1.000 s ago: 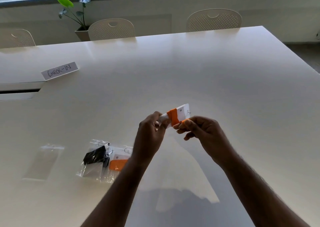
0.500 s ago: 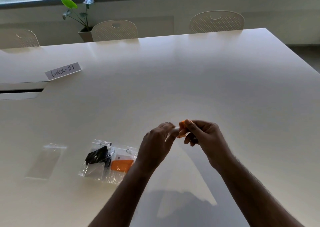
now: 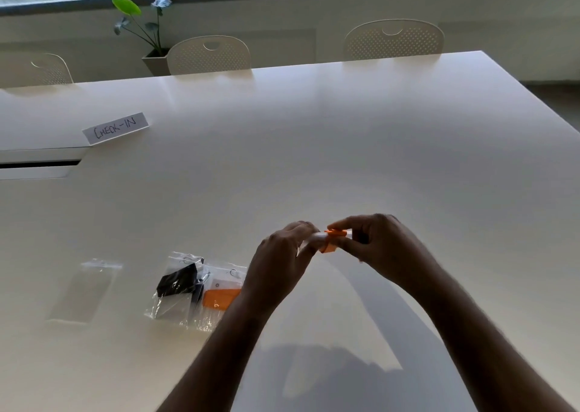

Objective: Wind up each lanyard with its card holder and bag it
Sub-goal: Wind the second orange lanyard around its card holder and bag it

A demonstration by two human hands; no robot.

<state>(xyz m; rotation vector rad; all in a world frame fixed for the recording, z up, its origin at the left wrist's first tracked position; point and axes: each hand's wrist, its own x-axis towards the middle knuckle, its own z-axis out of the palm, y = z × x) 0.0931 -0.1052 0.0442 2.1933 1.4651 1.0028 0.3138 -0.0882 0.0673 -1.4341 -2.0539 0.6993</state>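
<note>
— Bright meeting room, this: a long white counter (image 3: 345,148) under the window, chairs tucked in on the far side, a potted plant (image 3: 147,32) on the sill end, and a handwritten CHECK-IN sign (image 3: 115,128).

— And the hands?

— Both raised just above the counter, well nearer us than that sign. The left hand (image 3: 282,261) pinches one end of a pale card holder (image 3: 317,239); the right hand (image 3: 376,242) has its fingers curled tight on the orange lanyard (image 3: 333,239) wound round it. Little of the bundle shows between them.

— Anything bagged?

— Two filled bags lie touching, nearer than the sign and just left of his left wrist: the black lanyard bag (image 3: 177,286) and the orange lanyard bag (image 3: 219,295). An empty clear bag (image 3: 84,289) lies further left of them.

— What might go wrong?

— I'd guess the winding springs loose. He needs a hand free to fetch that empty bag, and if the pinch slackens, the strap could uncoil. A bulky bundle might also snag at the bag's mouth.
</note>
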